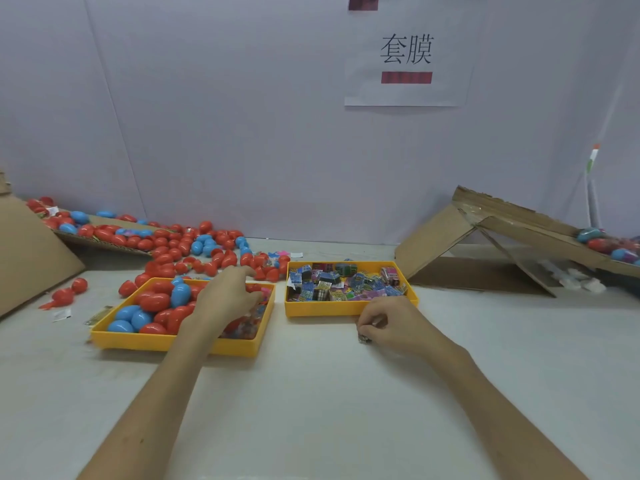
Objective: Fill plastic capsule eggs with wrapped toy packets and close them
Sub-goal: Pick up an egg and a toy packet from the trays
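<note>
Here, left tray (138,341) holds capsule eggs (156,301), right tray (329,308) toy packets (332,282). The left hand (228,296) curls over eggs, grip unclear; right hand (391,323) pinches a packet (364,338).

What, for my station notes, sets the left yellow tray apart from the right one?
The left tray holds red and blue eggs; the right tray holds wrapped packets. The left tray sits skewed and nearer; the right tray squarer, farther back. The left hand reaches into the left tray; the right hand pinches a packet in front of the right tray. Both are shallow and yellow.
</note>
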Motion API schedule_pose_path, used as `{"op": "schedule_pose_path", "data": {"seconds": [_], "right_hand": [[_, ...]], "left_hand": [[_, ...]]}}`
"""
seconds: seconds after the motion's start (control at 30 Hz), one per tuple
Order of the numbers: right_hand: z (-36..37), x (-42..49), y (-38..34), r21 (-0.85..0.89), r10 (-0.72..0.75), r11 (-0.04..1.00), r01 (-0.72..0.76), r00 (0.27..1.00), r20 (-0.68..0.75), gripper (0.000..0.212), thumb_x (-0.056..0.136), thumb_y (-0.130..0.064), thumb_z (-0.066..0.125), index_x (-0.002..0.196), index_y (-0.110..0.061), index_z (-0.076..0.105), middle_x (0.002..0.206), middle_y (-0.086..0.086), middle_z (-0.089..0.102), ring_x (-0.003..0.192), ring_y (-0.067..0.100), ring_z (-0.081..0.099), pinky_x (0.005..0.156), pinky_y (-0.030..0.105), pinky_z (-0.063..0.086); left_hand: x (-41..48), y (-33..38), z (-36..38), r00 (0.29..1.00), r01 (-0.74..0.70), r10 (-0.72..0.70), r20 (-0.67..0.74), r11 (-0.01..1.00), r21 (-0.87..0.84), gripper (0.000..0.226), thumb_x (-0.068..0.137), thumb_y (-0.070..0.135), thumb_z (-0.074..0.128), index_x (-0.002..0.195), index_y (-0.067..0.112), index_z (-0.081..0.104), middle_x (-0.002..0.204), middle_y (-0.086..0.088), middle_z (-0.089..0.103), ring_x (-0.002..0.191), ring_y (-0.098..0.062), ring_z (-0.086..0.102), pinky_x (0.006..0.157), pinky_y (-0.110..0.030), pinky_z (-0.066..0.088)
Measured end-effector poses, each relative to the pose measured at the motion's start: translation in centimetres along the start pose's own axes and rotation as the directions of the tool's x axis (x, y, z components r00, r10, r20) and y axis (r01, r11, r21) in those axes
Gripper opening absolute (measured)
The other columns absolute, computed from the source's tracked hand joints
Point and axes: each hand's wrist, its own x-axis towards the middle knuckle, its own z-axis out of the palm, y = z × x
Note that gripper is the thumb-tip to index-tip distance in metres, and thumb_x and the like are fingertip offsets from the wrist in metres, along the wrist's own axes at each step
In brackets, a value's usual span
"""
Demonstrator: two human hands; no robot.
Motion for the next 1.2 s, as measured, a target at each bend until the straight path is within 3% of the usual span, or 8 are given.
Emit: {"op": "schedule_pose_path", "data": {"seconds": [0.27,0.37,0.53,0.7,0.83,0.97,1.07,1.2], "right_hand": [[0.8,0.2,-0.2,0.040,-0.065,0.997,0.068,0.996,-0.068,0.008,0.087,-0.010,0.075,0.083,-0.016,0.078,0.087,-0.008,0.070,0.087,0.002,0.061,0.077,0.016,0.048],[0.7,0.1,-0.2,0.048,-0.079,0.995,0.085,0.991,-0.107,0.009,0.085,-0.009,0.077,0.082,-0.016,0.079,0.079,-0.014,0.068,0.083,-0.005,0.058,0.070,0.008,0.042],[0.9,0.1,-0.3,0.078,-0.034,0.996,0.039,0.997,-0.063,0.010,0.083,-0.010,0.078,0.080,-0.020,0.080,0.077,-0.016,0.071,0.077,0.002,0.064,0.066,0.014,0.048],[0.9,0.1,-0.4,0.117,-0.021,0.993,0.024,0.999,-0.024,0.010,0.082,-0.008,0.076,0.081,-0.016,0.082,0.079,-0.010,0.075,0.079,0.006,0.067,0.069,0.023,0.055],[1.1,-0.2,-0.8,0.207,-0.037,0.978,0.035,0.999,0.003,0.012,0.084,-0.003,0.074,0.082,-0.013,0.081,0.089,-0.004,0.076,0.085,0.007,0.069,0.071,0.023,0.055],[1.3,-0.2,-1.0,0.248,-0.062,0.967,0.051,0.997,0.039,0.015,0.078,0.005,0.074,0.080,-0.009,0.081,0.090,-0.002,0.076,0.084,0.009,0.069,0.073,0.023,0.054],[1.0,-0.2,-0.8,0.284,-0.058,0.958,0.046,0.998,0.035,0.018,0.075,0.008,0.075,0.081,-0.008,0.081,0.093,0.003,0.077,0.086,0.013,0.071,0.078,0.028,0.057],[0.7,-0.1,-0.8,0.262,-0.057,0.964,0.040,0.997,0.057,0.019,0.079,0.004,0.075,0.083,-0.013,0.083,0.099,-0.001,0.075,0.092,0.004,0.069,0.079,0.028,0.057]], "left_hand": [[-0.6,-0.4,1.8,0.970,0.001,-0.035,-0.239,0.990,-0.141,0.026,0.090,0.018,0.075,0.115,0.013,0.070,0.115,-0.007,0.067,0.101,-0.021,0.063,0.089,-0.036,0.056],[-1.1,0.1,1.8,0.934,-0.122,0.035,-0.355,0.967,-0.226,0.021,0.089,0.020,0.076,0.109,0.014,0.070,0.103,-0.002,0.071,0.092,-0.016,0.064,0.081,-0.032,0.058],[-2.0,1.3,1.5,0.892,-0.305,0.173,-0.419,0.913,-0.272,0.020,0.089,0.021,0.077,0.106,0.014,0.068,0.103,0.002,0.071,0.098,-0.013,0.064,0.087,-0.030,0.056],[-4.3,4.1,0.7,0.761,-0.608,0.421,-0.493,0.728,-0.317,0.009,0.091,0.010,0.059,0.099,0.013,0.058,0.083,0.011,0.062,0.080,0.000,0.061,0.071,-0.013,0.048],[-6.5,6.7,1.9,0.718,-0.695,0.602,-0.350,0.647,-0.313,0.027,0.083,0.020,0.035,0.087,0.008,0.058,0.078,0.004,0.054,0.069,-0.006,0.047,0.063,-0.017,0.036],[-7.4,7.6,3.8,0.719,-0.690,0.668,-0.191,0.654,-0.312,0.020,0.087,0.024,0.039,0.073,0.012,0.047,0.069,0.005,0.045,0.063,-0.011,0.040,0.058,-0.031,0.033],[-7.2,7.5,4.8,0.744,-0.637,0.664,-0.075,0.671,-0.381,0.011,0.086,0.017,0.058,0.080,0.014,0.049,0.083,0.004,0.050,0.077,-0.013,0.047,0.067,-0.032,0.041],[-6.6,6.7,5.6,0.791,-0.507,0.600,0.123,0.754,-0.418,0.025,0.083,0.005,0.063,0.088,0.024,0.048,0.106,-0.001,0.063,0.100,-0.021,0.058,0.084,-0.043,0.049]]}}
